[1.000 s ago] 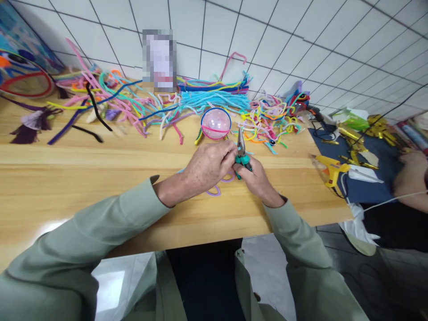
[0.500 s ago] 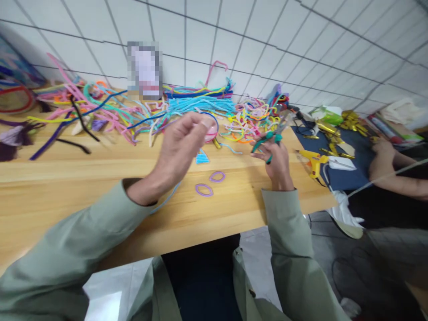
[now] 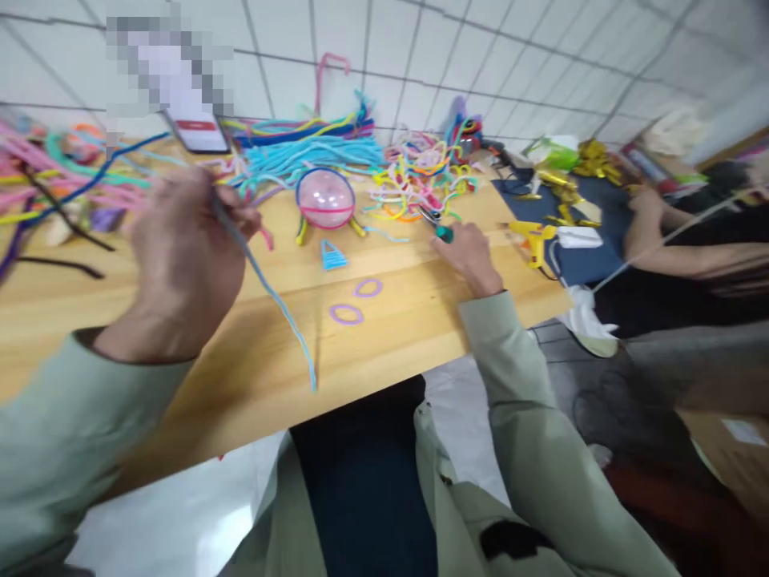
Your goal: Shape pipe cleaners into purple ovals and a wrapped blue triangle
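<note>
My left hand [image 3: 186, 256] is raised at the left, its fingers closed on a light blue pipe cleaner [image 3: 281, 304] that hangs down toward the table's front edge. My right hand [image 3: 469, 252] rests low over the table, closed around green-handled scissors [image 3: 443, 232] whose blades point toward the loose pipe cleaners. Between the hands sits a clear pinkish ball [image 3: 326, 200] with a blue and a pink band and yellow legs. In front of it lie a small blue triangle [image 3: 333, 255] and two purple loops [image 3: 347, 314].
Bundled blue pipe cleaners [image 3: 312, 156] and a colourful tangle [image 3: 420, 172] line the wall. A phone [image 3: 204, 138] leans there. At right are a yellow glue gun [image 3: 533, 240], a dark blue mat [image 3: 606, 236] with gold scraps, and another person's arm [image 3: 661, 232].
My left hand has moved left and nearer, bringing the blue pipe cleaner into view and uncovering the ball. My right hand has lowered the scissors toward the table. The view has shifted.
</note>
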{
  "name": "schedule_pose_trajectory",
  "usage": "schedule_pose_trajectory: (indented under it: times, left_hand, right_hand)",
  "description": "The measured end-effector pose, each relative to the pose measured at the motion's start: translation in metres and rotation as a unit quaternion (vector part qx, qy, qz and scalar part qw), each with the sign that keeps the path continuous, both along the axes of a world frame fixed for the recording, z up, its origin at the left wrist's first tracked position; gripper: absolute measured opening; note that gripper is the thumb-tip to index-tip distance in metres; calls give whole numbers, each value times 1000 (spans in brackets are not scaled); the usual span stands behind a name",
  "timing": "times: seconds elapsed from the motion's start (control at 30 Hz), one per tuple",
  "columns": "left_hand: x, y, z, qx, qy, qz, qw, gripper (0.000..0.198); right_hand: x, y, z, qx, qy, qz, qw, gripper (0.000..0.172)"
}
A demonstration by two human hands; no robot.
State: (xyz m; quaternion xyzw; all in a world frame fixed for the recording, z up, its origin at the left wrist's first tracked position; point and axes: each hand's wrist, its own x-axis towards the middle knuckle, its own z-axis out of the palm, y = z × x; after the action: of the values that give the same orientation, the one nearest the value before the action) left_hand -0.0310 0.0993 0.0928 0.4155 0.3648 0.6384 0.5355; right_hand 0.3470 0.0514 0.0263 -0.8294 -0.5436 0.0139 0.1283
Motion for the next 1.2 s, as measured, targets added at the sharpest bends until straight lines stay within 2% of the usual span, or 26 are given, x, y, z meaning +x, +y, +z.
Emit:
schedule_pose_trajectory:
  times: [0.07, 0.13, 0.23, 0.3, 0.33, 0.4, 0.47, 0.53, 0.63, 0.73, 0.83, 0.9, 1.0, 1.1, 1.2]
  left_hand:
    - [-17, -3, -25, -56, 18, 20, 998, 26]
    - [-33, -9, -44, -108, 62, 47, 991, 17]
    - [-48, -18, -56, -158, 36, 49, 986, 18]
    - [-51, -21, -59, -168, 10, 42, 985, 21]
    - [-51, -21, -60, -166, 2, 36, 985, 22]
    - [-52, -18, -66, -158, -4, 17, 987, 21]
    - [-55, -12, -78, -151, 0, 3, 989, 26]
    - [-59, -5, -91, -148, 6, 4, 989, 41]
    - [-64, 5, -107, -142, 15, -29, 989, 62]
    - [-65, 9, -111, -137, 20, -59, 989, 63]
    - [-66, 8, -108, -122, 32, -85, 988, 57]
    - [-68, 8, -106, -108, 36, -81, 990, 52]
    - [-73, 13, -107, -86, 25, -41, 995, 48]
    - [-82, 22, -107, -80, 38, -8, 996, 50]
    - [-88, 20, -98, -50, 170, 25, 984, 43]
  right_hand:
    - [2, -6, -13, -21, -63, 15, 998, 52]
    - [-5, -14, -19, 12, -83, 54, 995, 57]
    - [-42, -40, -11, 97, -35, 173, 980, 50]
    - [-83, -67, -2, 107, 36, 290, 951, 44]
    - [-104, -81, 2, 87, 75, 354, 928, 46]
    - [-143, -110, 4, 44, 125, 454, 881, 63]
    - [-168, -131, -1, 17, 129, 490, 862, 79]
    - [-176, -141, -8, 36, 115, 461, 879, 80]
    - [-165, -133, -16, 125, 94, 356, 921, 69]
    - [-149, -112, -20, 163, 70, 298, 938, 62]
    - [-140, -95, -25, 132, 57, 296, 944, 36]
    - [-137, -90, -27, 106, 94, 289, 947, 20]
    - [-129, -90, -22, 87, 206, 255, 940, 20]
    - [-115, -93, -9, 107, 298, 202, 927, 24]
    - [-103, -96, 2, 125, 328, 182, 919, 26]
